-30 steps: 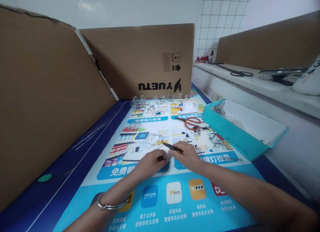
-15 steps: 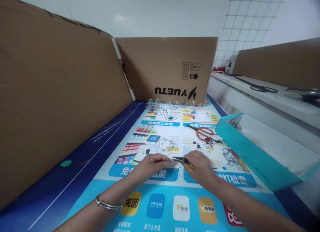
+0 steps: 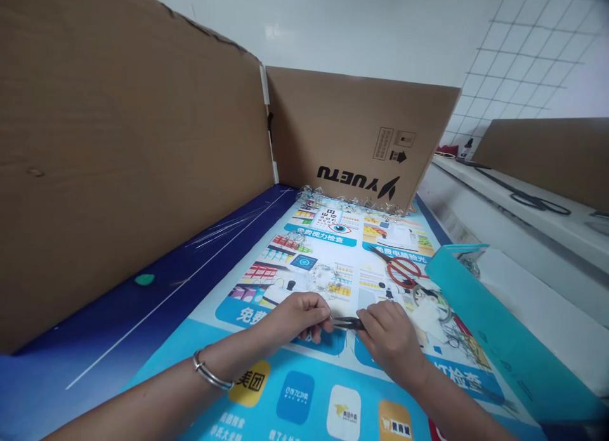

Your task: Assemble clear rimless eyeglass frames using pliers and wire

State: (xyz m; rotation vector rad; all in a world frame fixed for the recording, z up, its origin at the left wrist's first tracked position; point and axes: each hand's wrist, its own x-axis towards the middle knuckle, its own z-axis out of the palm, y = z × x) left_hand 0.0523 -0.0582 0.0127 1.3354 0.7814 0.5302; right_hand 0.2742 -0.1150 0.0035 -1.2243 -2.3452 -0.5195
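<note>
In the head view, my right hand (image 3: 387, 336) is wrapped round the pliers (image 3: 349, 323), whose tips meet the fingertips of my left hand (image 3: 307, 314) above the printed sheet (image 3: 204, 339). My left thumb and forefinger lie close together; whether they grip anything is too small to tell. I'd keep the pliers level, brace both wrists, and mind the skin beside those tips. The red-handled scissors (image 3: 389, 261) lie farther off, beside the teal box (image 3: 476, 301)

Pliers (image 3: 348, 323), handles mostly hidden.
</note>
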